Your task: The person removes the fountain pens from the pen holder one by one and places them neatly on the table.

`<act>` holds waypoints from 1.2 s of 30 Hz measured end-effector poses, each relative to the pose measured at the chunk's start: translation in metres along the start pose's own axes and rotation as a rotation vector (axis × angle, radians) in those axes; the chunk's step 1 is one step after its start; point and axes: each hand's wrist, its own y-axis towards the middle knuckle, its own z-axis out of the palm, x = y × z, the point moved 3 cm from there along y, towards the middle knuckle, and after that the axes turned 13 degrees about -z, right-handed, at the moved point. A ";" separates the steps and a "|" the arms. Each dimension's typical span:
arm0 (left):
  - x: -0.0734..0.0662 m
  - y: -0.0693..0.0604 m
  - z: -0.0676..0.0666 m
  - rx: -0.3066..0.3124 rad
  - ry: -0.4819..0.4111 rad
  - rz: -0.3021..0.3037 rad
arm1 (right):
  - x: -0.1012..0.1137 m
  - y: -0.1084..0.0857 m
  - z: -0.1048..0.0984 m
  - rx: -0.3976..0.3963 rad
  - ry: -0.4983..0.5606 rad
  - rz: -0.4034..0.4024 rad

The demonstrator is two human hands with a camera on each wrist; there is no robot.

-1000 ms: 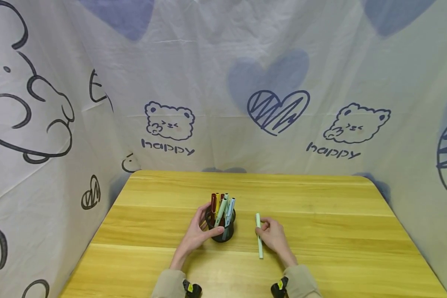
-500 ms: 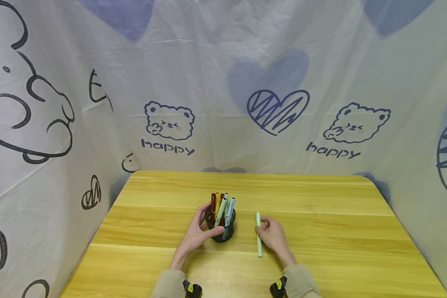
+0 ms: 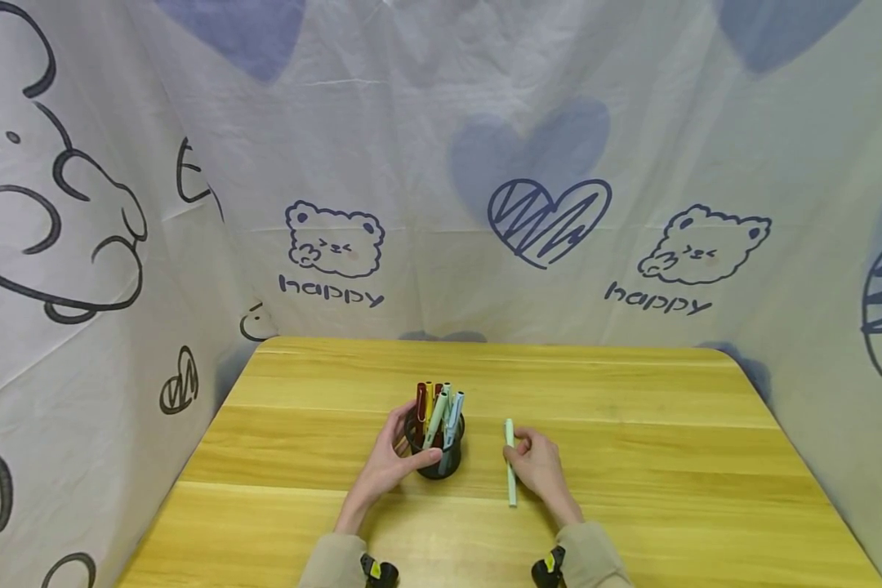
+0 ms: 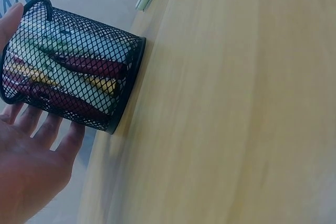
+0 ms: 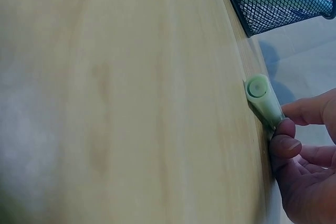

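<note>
A black mesh pen holder (image 3: 441, 467) stands upright on the wooden table, filled with several pens in dark red, yellow, green and light blue. My left hand (image 3: 387, 465) grips it from the left, thumb across the front near the rim and fingers round the far side. To its right, a pale green pen (image 3: 512, 486) lies lengthwise at the table surface. Between thumb and fingers, my right hand (image 3: 540, 467) pinches that pen along its upper half. In the right wrist view, the round end of the pale green pen (image 5: 265, 95) points towards the camera.
The yellow wooden table (image 3: 669, 457) spreads out around both hands. White cloth (image 3: 441, 163) printed with hearts and bears hangs behind it and along the sides. Each wrist carries a small black camera (image 3: 379, 569).
The pale green pen and my right hand have shifted very slightly away from me. My left hand and the pen holder have stayed in place.
</note>
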 end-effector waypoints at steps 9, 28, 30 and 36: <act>0.000 0.001 0.000 0.007 -0.002 0.004 | 0.000 0.000 0.001 -0.003 0.005 0.011; -0.002 0.001 0.001 0.008 -0.007 0.008 | 0.000 0.001 -0.001 -0.001 -0.003 0.008; -0.003 0.001 0.001 0.011 -0.008 0.010 | -0.001 0.001 0.000 0.000 -0.003 0.008; -0.004 0.000 0.001 0.016 -0.016 0.012 | -0.002 0.000 0.001 0.005 0.008 0.008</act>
